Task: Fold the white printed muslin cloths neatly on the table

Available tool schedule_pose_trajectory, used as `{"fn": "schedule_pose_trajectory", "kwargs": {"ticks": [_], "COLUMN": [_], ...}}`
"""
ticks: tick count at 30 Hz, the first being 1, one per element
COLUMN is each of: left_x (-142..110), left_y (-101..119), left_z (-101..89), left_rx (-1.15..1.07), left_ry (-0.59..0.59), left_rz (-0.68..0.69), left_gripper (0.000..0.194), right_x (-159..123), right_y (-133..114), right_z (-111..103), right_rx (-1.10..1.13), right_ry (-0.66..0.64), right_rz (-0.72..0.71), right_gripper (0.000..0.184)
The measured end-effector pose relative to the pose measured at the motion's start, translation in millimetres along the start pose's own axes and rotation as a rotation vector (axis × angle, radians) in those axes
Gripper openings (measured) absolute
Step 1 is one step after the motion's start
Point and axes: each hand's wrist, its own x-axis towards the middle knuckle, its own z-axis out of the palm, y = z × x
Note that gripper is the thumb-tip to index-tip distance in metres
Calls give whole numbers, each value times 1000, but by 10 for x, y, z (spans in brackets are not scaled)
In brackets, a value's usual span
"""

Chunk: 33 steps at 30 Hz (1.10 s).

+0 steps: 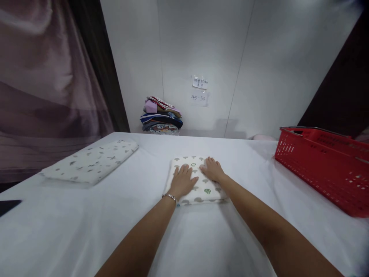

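A folded white cloth [198,195] printed with grey and green mushrooms lies flat in the middle of the table. My left hand [183,181] rests palm down on its left part, fingers spread, with a silvery bracelet at the wrist. On the cloth's upper right part lies my right hand [212,169], also flat with the fingers stretched out. Neither hand grasps the cloth; both touch its top. The palms hide some of the print.
Another folded white cloth [95,161] with a small dark print lies at the table's left. A red plastic basket [323,165] stands at the right. Folded fabrics [162,115] are stacked behind the white-covered table [115,227]. A dark flat object [8,206] sits at the left edge.
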Motion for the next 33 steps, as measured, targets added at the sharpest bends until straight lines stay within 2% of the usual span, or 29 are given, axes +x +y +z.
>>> {"fn": "schedule_pose_trajectory", "kwargs": {"ticks": [5,8,12,17,21,25,27,30,33], "left_x": [-12,-34,-37,-23,-147,-331,-359,-283,-158], "left_y": [7,7,13,-62,-214,-280,-294,-392,-598], "left_z": [-46,-98,-171,-315,-431,-490,-510,-543,-556], "left_rx": [-59,-76,-116,-153,-170,-202,-229,-232,-217], "left_ry": [29,42,66,86,-43,-144,-160,-108,-36], "left_rz": [12,23,-3,-186,-432,-549,-540,-461,-421], "left_gripper": [54,48,42,44,48,57,59,59,60], "right_x": [-90,-162,-473,-934,-1098,-1116,-1128,-1197,-1298], "right_y": [16,52,235,454,515,508,475,379,256], "right_z": [-21,-101,-204,-214,-176,-145,-131,-108,-100], "right_rx": [365,488,690,944,1258,1336,1346,1419,1540], "right_ry": [42,76,133,138,129,129,140,141,29], "right_rz": [82,144,276,376,434,472,475,457,382], "right_gripper": [59,56,60,61,59,60,56,56,64]}}
